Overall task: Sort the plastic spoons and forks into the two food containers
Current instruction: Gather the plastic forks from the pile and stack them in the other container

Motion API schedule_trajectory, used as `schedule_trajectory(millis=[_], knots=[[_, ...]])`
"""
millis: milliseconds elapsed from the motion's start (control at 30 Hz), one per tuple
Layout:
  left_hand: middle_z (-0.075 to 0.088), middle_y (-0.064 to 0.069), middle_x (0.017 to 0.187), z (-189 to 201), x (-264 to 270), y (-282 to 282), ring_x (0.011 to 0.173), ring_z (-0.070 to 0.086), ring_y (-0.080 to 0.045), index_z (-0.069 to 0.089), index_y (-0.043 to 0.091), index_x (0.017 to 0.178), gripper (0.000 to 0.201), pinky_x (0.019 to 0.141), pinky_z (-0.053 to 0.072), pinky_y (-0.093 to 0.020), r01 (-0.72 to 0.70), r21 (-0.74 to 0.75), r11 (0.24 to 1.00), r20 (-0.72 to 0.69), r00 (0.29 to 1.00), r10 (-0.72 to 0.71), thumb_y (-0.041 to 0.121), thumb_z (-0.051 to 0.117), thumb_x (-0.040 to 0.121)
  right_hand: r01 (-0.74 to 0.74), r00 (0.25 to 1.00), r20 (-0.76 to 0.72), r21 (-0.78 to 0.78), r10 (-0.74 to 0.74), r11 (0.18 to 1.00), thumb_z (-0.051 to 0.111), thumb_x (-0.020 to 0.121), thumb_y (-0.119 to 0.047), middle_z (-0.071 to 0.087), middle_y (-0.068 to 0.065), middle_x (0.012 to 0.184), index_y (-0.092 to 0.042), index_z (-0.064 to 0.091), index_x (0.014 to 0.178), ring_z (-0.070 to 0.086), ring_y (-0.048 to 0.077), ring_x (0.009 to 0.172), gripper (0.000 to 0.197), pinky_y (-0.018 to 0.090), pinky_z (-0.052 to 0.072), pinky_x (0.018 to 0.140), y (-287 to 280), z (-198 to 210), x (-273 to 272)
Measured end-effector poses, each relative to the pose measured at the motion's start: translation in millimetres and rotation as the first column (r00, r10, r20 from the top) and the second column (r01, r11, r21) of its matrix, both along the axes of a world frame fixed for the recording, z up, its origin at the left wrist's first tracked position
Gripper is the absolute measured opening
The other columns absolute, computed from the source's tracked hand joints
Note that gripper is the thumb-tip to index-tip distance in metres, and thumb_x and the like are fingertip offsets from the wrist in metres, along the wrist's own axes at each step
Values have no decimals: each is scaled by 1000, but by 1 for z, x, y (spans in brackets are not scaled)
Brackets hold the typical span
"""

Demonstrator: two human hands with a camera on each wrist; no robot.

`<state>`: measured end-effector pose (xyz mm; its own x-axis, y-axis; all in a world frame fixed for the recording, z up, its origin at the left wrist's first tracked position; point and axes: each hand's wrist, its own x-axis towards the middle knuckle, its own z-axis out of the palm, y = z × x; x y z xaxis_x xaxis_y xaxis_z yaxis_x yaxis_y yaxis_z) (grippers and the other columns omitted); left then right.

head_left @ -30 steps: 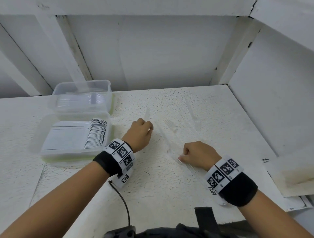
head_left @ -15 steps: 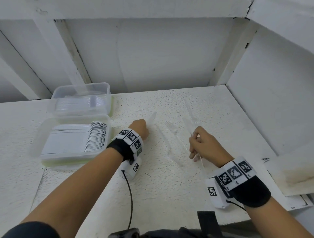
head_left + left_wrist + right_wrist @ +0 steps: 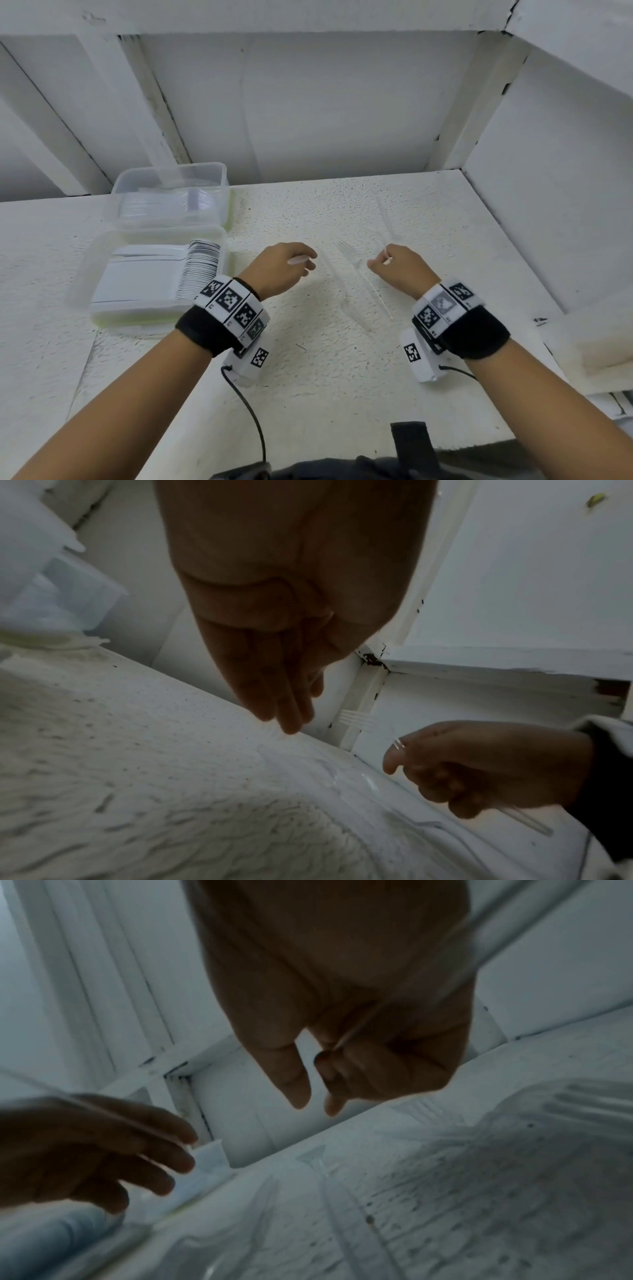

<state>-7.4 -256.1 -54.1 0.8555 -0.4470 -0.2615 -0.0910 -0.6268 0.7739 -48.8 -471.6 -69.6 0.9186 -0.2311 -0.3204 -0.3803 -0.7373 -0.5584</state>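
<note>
A clear fork (image 3: 388, 224) is pinched in the right hand (image 3: 399, 269), while the left hand (image 3: 279, 269) is held above the counter (image 3: 308, 359) with fingers relaxed.

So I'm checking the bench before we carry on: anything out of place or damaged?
Nothing damaged. A clear fork and other clear cutlery lie loose on the table, outside the two containers; that is just unsorted work.
</note>
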Motion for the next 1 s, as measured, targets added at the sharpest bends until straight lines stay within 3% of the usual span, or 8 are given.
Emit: schedule_trajectory(millis=[233, 333, 400, 500, 633, 700, 800, 1000], knots=[[53, 3, 135, -8, -4, 6, 114, 53, -8, 38, 21, 140, 42, 80, 42, -5, 210, -31, 977, -86, 974, -212, 9, 29, 101, -191, 965, -226, -252, 134, 949, 57, 87, -29, 46, 0, 66, -13, 41, 68, 46, 14, 60, 30, 22, 34, 51, 24, -8, 16], [32, 10, 149, -8, -5, 6, 131, 40, -7, 20, 29, 147, 61, 105, 28, -17, 389, 52, 920, -144, 914, -379, -3, 26, 95, -130, 977, -190, -158, 99, 979, 51, 87, -20, 38, 0, 58, -15, 34, 59, 37, 13, 52, 33, 23, 27, 48, 22, -7, 15], [29, 11, 150, -10, -6, 3, 132, 39, -6, 18, 32, 147, 64, 110, 28, -23, 450, 39, 892, -187, 880, -436, 2, 28, 92, -38, 991, -129, -6, 36, 999, 49, 88, -17, 39, 1, 59, -13, 34, 59, 37, 14, 53, 33, 23, 29, 49, 15, -2, 10], [48, 11, 137, -14, -8, -6, 119, 51, -6, 42, 30, 137, 46, 100, 44, -29, 258, -122, 958, -160, 948, -275, 31, 43, 91, 166, 986, -89, 363, -143, 917, 41, 93, -10, 52, 10, 73, -8, 44, 77, 53, 17, 59, 16, 23, 44, 52, 1, 5, -3], [62, 0, 97, -14, -3, -24, 76, 65, -9, 51, 21, 94, 9, 70, 53, -26, 15, -206, 978, 49, 999, -5, 12, 50, 94, 287, 952, -105, 626, -287, 725, 35, 97, -8, 50, 8, 69, -11, 45, 88, 47, 15, 52, 14, 24, 40, 45, -17, 8, -18], [62, 1, 92, -12, 3, -32, 65, 59, -8, 40, 20, 98, 11, 60, 46, -20, 80, -106, 991, 135, 989, -66, 11, 45, 95, 333, 927, -98, 658, -362, 675, 36, 98, -12, 43, 3, 63, -14, 47, 89, 35, 10, 46, 14, 18, 30, 39, -27, 9, -23], [64, 0, 103, -16, 13, -42, 78, 58, -17, 36, 15, 114, 22, 69, 44, -27, 209, 189, 959, 224, 942, -249, 14, 46, 94, 408, 883, -90, 630, -460, 661, 45, 95, -17, 35, 0, 58, -17, 46, 82, 29, 8, 42, 13, 15, 23, 37, -39, 12, -30], [42, -3, 129, -19, 18, -49, 109, 51, -24, 55, 15, 122, 37, 91, 43, -31, 527, 483, 699, 47, 782, -622, 8, 52, 86, 497, 845, -34, 417, -534, 761, 51, 89, -15, 38, 3, 61, -10, 61, 86, 26, 12, 47, 11, 16, 19, 36, -55, 12, -40]])
